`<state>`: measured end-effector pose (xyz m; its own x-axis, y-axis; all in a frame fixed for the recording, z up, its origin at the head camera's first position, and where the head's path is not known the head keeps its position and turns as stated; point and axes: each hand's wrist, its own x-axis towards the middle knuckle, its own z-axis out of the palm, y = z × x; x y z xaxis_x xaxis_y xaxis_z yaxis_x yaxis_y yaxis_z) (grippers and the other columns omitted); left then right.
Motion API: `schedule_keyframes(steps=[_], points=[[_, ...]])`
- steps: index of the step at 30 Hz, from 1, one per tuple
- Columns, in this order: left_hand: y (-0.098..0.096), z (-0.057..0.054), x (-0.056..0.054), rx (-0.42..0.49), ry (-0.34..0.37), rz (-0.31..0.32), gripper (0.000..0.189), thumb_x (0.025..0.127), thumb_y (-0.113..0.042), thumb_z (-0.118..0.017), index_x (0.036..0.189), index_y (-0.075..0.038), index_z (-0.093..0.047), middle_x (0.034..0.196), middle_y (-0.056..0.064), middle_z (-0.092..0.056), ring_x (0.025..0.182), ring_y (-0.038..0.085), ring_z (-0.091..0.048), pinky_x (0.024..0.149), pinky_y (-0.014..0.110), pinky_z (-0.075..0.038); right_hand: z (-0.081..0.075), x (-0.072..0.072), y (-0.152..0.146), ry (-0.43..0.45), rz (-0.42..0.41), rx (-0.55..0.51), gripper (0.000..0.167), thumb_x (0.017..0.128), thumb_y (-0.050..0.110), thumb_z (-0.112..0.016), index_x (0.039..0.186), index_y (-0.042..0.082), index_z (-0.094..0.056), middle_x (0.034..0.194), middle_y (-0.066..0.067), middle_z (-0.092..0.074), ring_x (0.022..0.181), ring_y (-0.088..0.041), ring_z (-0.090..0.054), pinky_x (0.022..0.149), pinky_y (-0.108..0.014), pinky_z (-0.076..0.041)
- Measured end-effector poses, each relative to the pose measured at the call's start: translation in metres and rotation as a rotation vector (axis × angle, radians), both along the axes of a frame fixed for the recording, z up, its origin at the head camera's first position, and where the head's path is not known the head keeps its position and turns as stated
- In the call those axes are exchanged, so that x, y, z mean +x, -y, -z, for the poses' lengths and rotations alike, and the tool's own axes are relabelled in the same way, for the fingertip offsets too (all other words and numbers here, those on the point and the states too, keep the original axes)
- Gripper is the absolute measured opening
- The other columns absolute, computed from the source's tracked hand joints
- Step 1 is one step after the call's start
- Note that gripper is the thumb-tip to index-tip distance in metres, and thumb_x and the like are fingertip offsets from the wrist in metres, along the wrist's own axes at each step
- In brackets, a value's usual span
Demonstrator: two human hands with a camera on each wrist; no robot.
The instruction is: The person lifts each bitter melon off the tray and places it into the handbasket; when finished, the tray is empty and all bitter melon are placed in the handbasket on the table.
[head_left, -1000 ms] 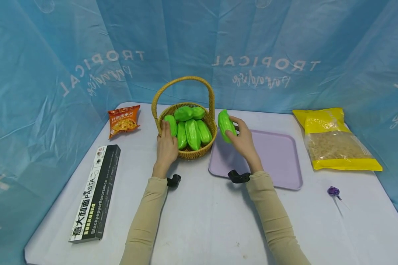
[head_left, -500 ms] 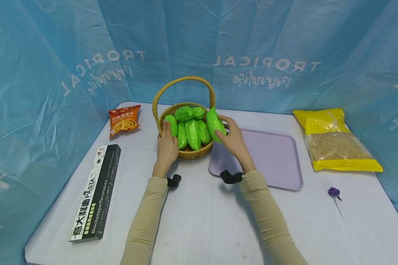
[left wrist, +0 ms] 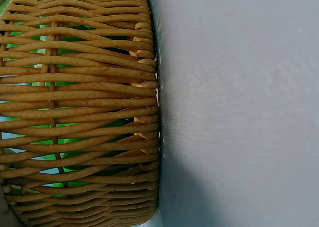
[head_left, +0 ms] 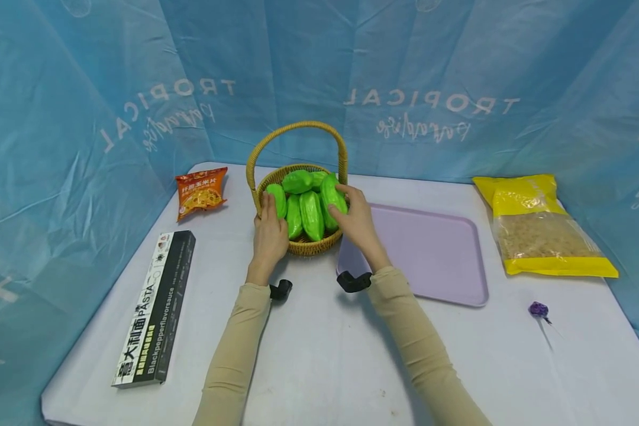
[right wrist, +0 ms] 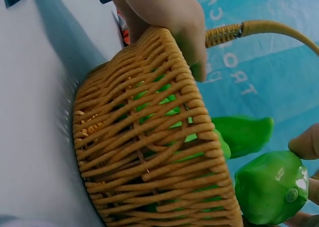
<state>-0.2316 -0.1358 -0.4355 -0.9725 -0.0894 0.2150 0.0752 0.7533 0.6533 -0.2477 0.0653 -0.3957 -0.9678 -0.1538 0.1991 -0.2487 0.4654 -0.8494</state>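
In the head view, a round wicker basket (head_left: 305,248) with an arched handle holds several glossy green ridged fruits (head_left: 311,216); their exact kind is unclear. My left hand (head_left: 268,239) grips the basket's near-left rim, the thumb over the inner side, as the right wrist view also shows. With thumb and fingers, my right hand (head_left: 355,219) holds another green ridged fruit (head_left: 330,192) above the basket's right side. Its blunt end (right wrist: 273,187) faces the right wrist camera, just past the rim. The left wrist view is filled by the woven wall (left wrist: 79,102) and white tabletop.
A lilac tray (head_left: 442,260) lies right of the basket. Farther right are a yellow pasta bag (head_left: 548,231) and a purple-wrapped lollipop (head_left: 538,309). At left lie an orange snack bag (head_left: 201,192) and a long pasta box (head_left: 157,307). A blue curtain (head_left: 404,59) hangs behind.
My right hand has carried the green fruit leftward from above the tray to over the basket's right side. My left hand has stayed at the rim.
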Motion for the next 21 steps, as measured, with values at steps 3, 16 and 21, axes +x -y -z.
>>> schedule_keyframes(steps=[3, 16, 21], points=[[0.000, 0.000, 0.000, 0.004, 0.001, -0.001, 0.059, 0.101, -0.013, -0.033, 0.155, 0.000, -0.012, 0.164, 0.015, -0.005, 0.136, 0.054, -0.026, 0.114, 0.056, -0.023, 0.001, -0.001, 0.004, -0.007, 0.009, 0.007, 0.053, 0.094, 0.022, -0.058, 0.144, 0.008, -0.044, 0.147, -0.016, -0.041, 0.129, -0.033, -0.046, 0.105, -0.048, -0.040], [0.001, 0.000, -0.001, -0.018, -0.025, 0.008, 0.059, 0.100, -0.011, -0.033, 0.154, 0.003, -0.012, 0.163, 0.019, -0.007, 0.143, 0.046, -0.022, 0.116, 0.056, -0.020, 0.007, -0.001, 0.014, -0.004, -0.013, 0.132, 0.056, 0.095, 0.026, -0.060, 0.144, 0.007, -0.042, 0.152, -0.020, -0.032, 0.138, -0.037, -0.037, 0.112, -0.050, -0.034], [0.000, 0.000, 0.000, -0.010, -0.005, 0.002, 0.059, 0.101, -0.012, -0.033, 0.154, 0.001, -0.012, 0.163, 0.017, -0.006, 0.140, 0.050, -0.024, 0.115, 0.056, -0.021, 0.009, 0.003, 0.013, -0.009, -0.017, 0.149, 0.056, 0.095, 0.029, -0.059, 0.144, 0.007, -0.043, 0.152, -0.019, -0.032, 0.138, -0.037, -0.037, 0.112, -0.051, -0.034]])
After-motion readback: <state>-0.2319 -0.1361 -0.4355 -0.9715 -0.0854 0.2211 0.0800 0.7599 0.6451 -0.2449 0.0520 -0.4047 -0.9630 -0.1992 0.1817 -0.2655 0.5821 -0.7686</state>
